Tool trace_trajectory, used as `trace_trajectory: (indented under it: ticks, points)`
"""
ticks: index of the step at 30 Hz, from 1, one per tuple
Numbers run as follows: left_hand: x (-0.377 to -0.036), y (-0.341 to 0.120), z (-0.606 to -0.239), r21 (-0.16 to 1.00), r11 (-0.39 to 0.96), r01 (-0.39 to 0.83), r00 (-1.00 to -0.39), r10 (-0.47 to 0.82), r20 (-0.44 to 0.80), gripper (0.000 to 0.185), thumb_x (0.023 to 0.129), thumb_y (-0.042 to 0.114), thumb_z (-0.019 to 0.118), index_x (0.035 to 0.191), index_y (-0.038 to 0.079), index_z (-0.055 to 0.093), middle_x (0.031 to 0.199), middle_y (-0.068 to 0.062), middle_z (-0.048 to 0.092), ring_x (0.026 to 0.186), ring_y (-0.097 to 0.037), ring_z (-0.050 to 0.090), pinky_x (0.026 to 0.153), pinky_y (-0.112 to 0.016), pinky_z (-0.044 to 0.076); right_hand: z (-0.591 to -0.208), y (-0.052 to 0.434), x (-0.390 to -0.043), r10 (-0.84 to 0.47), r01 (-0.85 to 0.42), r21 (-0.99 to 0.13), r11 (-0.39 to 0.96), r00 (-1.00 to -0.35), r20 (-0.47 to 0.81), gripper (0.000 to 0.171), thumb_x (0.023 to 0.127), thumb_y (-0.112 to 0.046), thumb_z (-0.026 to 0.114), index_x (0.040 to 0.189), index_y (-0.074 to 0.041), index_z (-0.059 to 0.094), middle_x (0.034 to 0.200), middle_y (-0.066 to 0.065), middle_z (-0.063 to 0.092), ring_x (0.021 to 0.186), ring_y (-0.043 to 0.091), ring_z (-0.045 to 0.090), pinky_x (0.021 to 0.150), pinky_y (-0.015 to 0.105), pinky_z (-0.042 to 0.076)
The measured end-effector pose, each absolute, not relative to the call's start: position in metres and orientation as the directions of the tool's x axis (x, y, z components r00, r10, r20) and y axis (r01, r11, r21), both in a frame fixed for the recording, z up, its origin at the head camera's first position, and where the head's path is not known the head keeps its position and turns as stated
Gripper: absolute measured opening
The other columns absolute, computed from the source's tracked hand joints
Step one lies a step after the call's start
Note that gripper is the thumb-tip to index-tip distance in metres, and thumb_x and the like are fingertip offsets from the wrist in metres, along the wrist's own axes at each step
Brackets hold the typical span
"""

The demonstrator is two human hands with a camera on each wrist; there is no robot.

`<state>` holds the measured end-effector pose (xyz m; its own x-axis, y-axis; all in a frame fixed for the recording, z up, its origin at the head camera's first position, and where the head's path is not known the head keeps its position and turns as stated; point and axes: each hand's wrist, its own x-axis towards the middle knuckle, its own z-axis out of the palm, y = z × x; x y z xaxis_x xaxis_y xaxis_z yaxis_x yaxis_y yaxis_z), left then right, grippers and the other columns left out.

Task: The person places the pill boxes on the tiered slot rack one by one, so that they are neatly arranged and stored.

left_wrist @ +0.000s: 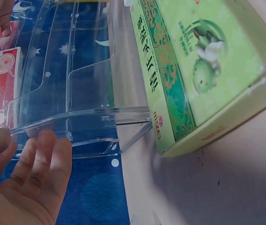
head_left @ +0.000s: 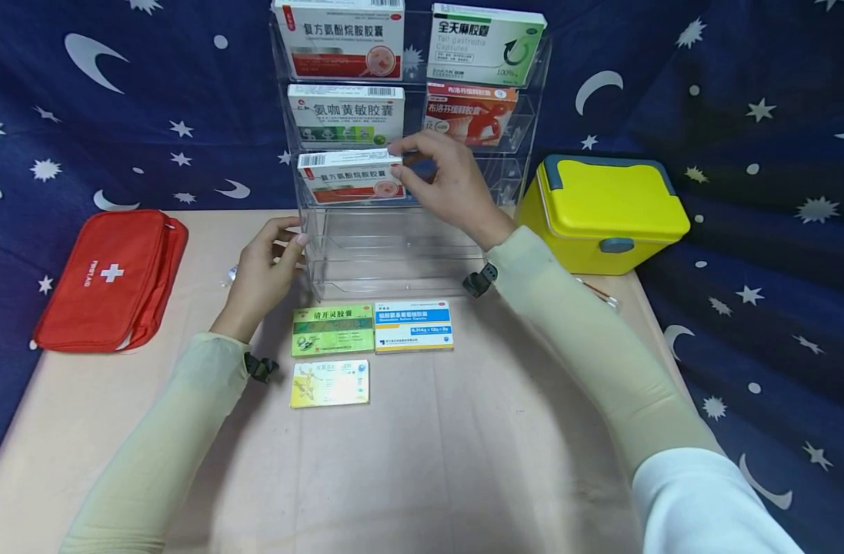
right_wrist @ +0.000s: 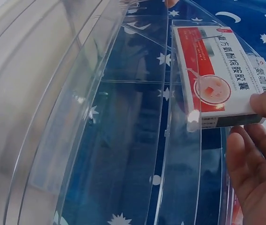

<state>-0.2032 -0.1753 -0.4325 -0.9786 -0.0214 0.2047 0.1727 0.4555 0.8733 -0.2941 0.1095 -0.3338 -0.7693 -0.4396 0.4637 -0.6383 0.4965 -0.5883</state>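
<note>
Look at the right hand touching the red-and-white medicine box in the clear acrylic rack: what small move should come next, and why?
Probably let go and draw the right hand back. The red-and-white medicine box appears to sit already in the third tier of the clear acrylic rack, fingertips only at its right end. The left hand rests against the rack's left side, and three more boxes wait on the table.

My right hand [head_left: 444, 178] is raised, thumb and fingertips pinching. My left hand [head_left: 265, 265] sits lower, fingers loosely curled, both arms stretched forward.
</note>
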Motion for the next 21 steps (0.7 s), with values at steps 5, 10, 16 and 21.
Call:
trace_trajectory:
  ticks: [5, 10, 16, 21]
  points:
    - [-0.203, -0.175, -0.433, 0.878, 0.448, 0.169, -0.979, -0.025, 0.202, 0.041, 0.106, 0.034, 0.055, 0.141, 0.012, 0.055, 0.112, -0.011, 0.062, 0.086, -0.024, 0.064, 0.077, -0.039, 0.063, -0.337, 0.115, -0.290, -0.396, -0.644, -0.573, 0.507, -0.764, 0.508, 0.025, 0.098, -0.026, 0.072, 0.120, -0.014, 0.072, 0.123, -0.008, 0.060, 0.098, 0.007, 0.059, 0.069, 0.024, 0.055]
    - [-0.203, -0.174, -0.433, 0.881, 0.442, 0.169, -0.980, -0.023, 0.199, 0.040, 0.107, 0.032, 0.055, 0.141, 0.011, 0.055, 0.113, -0.012, 0.062, 0.087, -0.026, 0.065, 0.079, -0.042, 0.063, -0.353, 0.130, -0.270, -0.319, -0.684, -0.595, 0.423, -0.727, 0.609, 0.018, 0.099, -0.022, 0.070, 0.112, -0.012, 0.074, 0.113, -0.005, 0.061, 0.083, 0.014, 0.054, 0.061, 0.029, 0.049]
    - [-0.202, -0.174, -0.433, 0.883, 0.438, 0.169, -0.980, -0.024, 0.199, 0.041, 0.106, 0.033, 0.055, 0.141, 0.011, 0.055, 0.112, -0.011, 0.061, 0.087, -0.025, 0.064, 0.079, -0.044, 0.063, -0.399, 0.159, -0.231, -0.437, -0.670, -0.610, 0.422, -0.740, 0.511, 0.010, 0.099, -0.017, 0.069, 0.106, -0.012, 0.074, 0.096, -0.007, 0.066, 0.079, 0.011, 0.056, 0.059, 0.030, 0.051]
    - [-0.202, -0.174, -0.433, 0.882, 0.438, 0.173, -0.979, -0.025, 0.204, 0.041, 0.106, 0.033, 0.055, 0.141, 0.011, 0.055, 0.113, -0.011, 0.062, 0.087, -0.024, 0.065, 0.080, -0.045, 0.063, -0.440, 0.177, -0.201, -0.591, -0.619, -0.555, 0.556, -0.764, 0.259, 0.017, 0.097, -0.023, 0.071, 0.113, -0.017, 0.074, 0.111, -0.010, 0.066, 0.087, 0.010, 0.060, 0.068, 0.029, 0.056]
